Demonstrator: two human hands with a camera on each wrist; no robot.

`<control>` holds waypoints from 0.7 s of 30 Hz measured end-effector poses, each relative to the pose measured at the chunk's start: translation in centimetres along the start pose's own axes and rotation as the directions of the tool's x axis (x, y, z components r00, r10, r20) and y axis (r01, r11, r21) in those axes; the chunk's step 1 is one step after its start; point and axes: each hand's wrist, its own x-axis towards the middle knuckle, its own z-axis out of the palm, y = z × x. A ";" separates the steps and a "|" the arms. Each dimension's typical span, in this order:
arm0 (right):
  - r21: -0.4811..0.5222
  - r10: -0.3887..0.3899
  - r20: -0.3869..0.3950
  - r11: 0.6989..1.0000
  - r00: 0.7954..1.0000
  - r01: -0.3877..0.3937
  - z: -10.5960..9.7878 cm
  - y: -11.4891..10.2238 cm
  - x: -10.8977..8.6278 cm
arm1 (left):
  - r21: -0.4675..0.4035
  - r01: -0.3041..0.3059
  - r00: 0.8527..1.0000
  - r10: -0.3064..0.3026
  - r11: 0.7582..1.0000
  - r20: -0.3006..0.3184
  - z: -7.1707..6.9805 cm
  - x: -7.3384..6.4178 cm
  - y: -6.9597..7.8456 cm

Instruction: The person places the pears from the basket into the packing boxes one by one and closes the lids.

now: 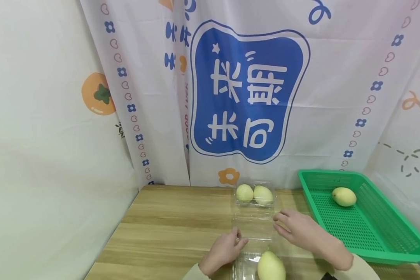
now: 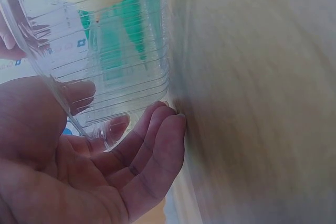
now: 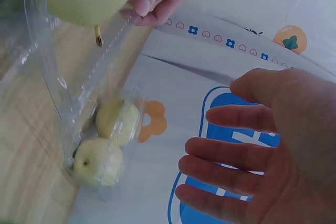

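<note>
A clear plastic fruit box (image 1: 245,268) stands at the table's near edge, its lid (image 1: 253,227) folded open away from me. One yellow-green pear (image 1: 271,266) lies in it, stem showing in the right wrist view. My left hand (image 1: 224,247) pinches the box's left edge; in the left wrist view the thumb (image 2: 79,95) is on one side of the plastic and curled fingers on the other. To the right of the lid, my right hand (image 1: 299,230) hovers with fingers spread and nothing in it, as the right wrist view (image 3: 273,150) shows.
Behind stands another clear box (image 1: 254,204) holding two pears (image 1: 245,193). A green plastic basket (image 1: 388,202) on the right contains one pear (image 1: 344,196). The wooden table (image 1: 168,221) meets a printed cloth (image 1: 154,136) at the back.
</note>
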 end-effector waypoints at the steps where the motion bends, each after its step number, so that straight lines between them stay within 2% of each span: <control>1: -0.014 0.004 -0.004 1.000 1.000 -0.004 -0.2 0.2 0.1 | 0.000 0.001 1.000 -0.001 1.000 -0.001 0.0 0.0 0.0; 9: -0.055 0.058 0.025 0.997 0.998 -0.056 -1.7 1.5 0.9 | -0.002 -0.005 1.000 0.005 1.000 0.000 -0.1 -0.1 0.1; 21: -0.076 0.122 -0.004 0.990 0.993 -0.122 -3.2 4.4 1.7 | 0.022 -0.030 0.999 0.030 0.999 -0.013 0.0 -0.1 0.0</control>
